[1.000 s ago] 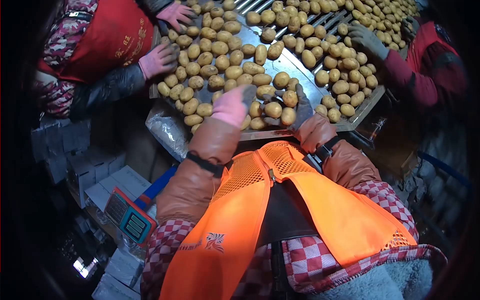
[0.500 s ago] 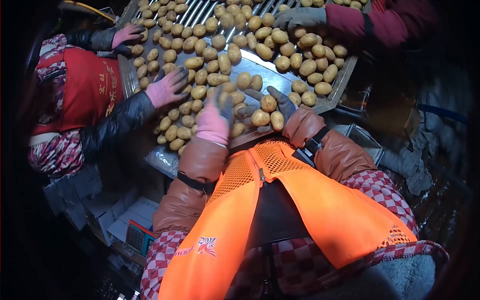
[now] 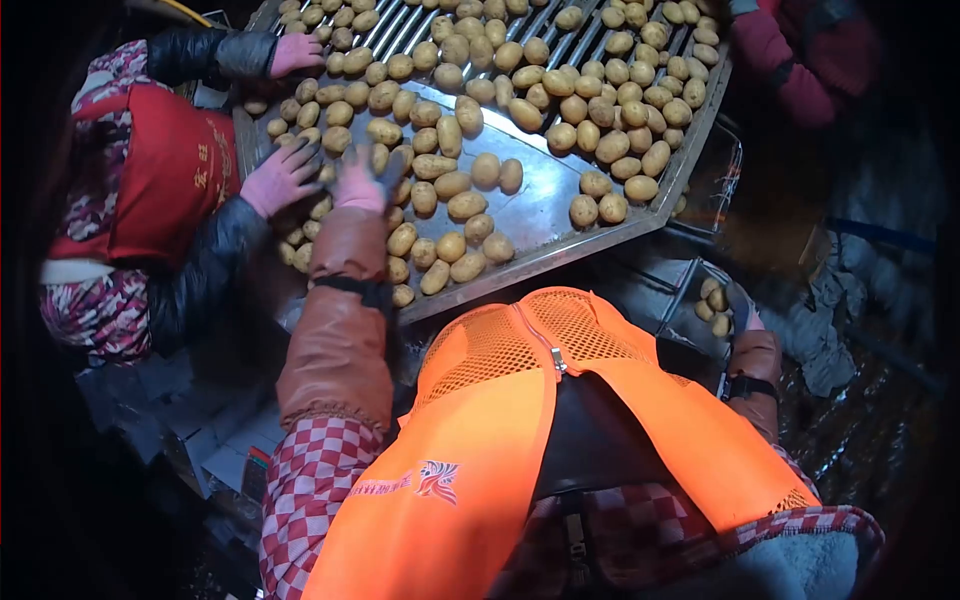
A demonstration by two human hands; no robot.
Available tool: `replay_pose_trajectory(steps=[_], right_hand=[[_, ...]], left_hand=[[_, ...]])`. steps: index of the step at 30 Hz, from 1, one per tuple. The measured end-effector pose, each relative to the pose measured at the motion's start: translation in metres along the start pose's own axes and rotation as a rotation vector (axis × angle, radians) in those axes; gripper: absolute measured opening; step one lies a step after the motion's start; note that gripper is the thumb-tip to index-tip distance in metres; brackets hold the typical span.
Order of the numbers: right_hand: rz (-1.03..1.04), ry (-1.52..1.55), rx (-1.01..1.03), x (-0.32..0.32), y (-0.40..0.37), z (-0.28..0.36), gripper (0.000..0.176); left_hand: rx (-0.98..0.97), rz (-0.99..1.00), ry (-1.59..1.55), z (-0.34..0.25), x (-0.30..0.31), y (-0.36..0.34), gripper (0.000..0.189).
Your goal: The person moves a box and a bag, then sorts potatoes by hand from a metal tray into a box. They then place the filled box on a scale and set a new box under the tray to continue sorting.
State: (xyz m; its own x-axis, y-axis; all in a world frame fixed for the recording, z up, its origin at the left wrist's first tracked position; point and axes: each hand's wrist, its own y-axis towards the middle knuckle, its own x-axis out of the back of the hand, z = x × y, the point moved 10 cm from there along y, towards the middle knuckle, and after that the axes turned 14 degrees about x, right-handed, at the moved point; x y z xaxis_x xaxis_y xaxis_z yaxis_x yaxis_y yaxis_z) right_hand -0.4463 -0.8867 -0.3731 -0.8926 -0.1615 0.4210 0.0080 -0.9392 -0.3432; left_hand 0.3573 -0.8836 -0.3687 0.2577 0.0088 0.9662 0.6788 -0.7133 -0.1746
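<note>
The left hand is blurry and hides some potatoes under it. The right hand is dim – I can't tell if it grips the potatoes beside it. The top edge cuts off the far end of the desk and the person in dark red at the far right. Words on the red apron are too small to read – the near-left boxes are blurry.
</note>
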Motion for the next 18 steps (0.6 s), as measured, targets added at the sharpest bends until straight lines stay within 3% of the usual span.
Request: replay_pose_trajectory(steps=[2, 3, 4, 6, 8, 9, 12, 13, 14, 16, 17, 18], right_hand=[[-0.160, -0.116, 0.209, 0.038, 0.031, -0.026, 0.052], [-0.220, 0.073, 0.116, -0.003, 0.029, 0.036, 0.052], [-0.096, 0.177, 0.048, -0.061, 0.032, 0.092, 0.049], [0.104, 0.018, 0.477, -0.162, 0.054, 0.166, 0.042], [0.315, 0.108, 0.266, -0.268, 0.051, 0.210, 0.043], [0.406, -0.176, 0.447, -0.305, 0.055, 0.243, 0.047], [0.432, -0.649, 0.811, -0.389, 0.064, 0.287, 0.056], [0.479, -0.768, 0.784, -0.415, 0.069, 0.280, 0.053], [0.522, -0.891, 0.754, -0.434, 0.072, 0.272, 0.049], [0.533, -0.881, 0.829, -0.452, 0.068, 0.274, 0.045], [0.540, -0.876, 0.863, -0.460, 0.070, 0.273, 0.043], [0.657, -0.546, 0.668, -0.471, 0.082, 0.246, 0.037]], left_hand=[[0.062, -0.042, 0.147, -0.049, 0.032, -0.063, 0.087], [0.048, -0.002, 0.094, -0.051, 0.025, -0.080, 0.086], [0.032, 0.034, 0.047, -0.047, 0.015, -0.094, 0.086], [-0.115, 0.081, 0.137, -0.040, -0.009, -0.131, 0.079], [-0.254, 0.042, 0.146, -0.039, 0.012, -0.163, 0.074], [-0.324, 0.030, 0.154, -0.040, 0.020, -0.173, 0.071], [-0.127, 0.015, 0.172, 0.011, 0.015, -0.170, 0.065], [-0.152, -0.121, 0.160, 0.020, 0.025, -0.175, 0.064], [-0.111, -0.109, 0.158, 0.034, 0.020, -0.177, 0.063], [-0.037, -0.084, 0.144, 0.054, 0.017, -0.181, 0.062], [0.168, -0.096, 0.036, 0.084, 0.015, -0.176, 0.064], [0.369, -0.103, -0.072, 0.117, 0.009, -0.175, 0.065]])
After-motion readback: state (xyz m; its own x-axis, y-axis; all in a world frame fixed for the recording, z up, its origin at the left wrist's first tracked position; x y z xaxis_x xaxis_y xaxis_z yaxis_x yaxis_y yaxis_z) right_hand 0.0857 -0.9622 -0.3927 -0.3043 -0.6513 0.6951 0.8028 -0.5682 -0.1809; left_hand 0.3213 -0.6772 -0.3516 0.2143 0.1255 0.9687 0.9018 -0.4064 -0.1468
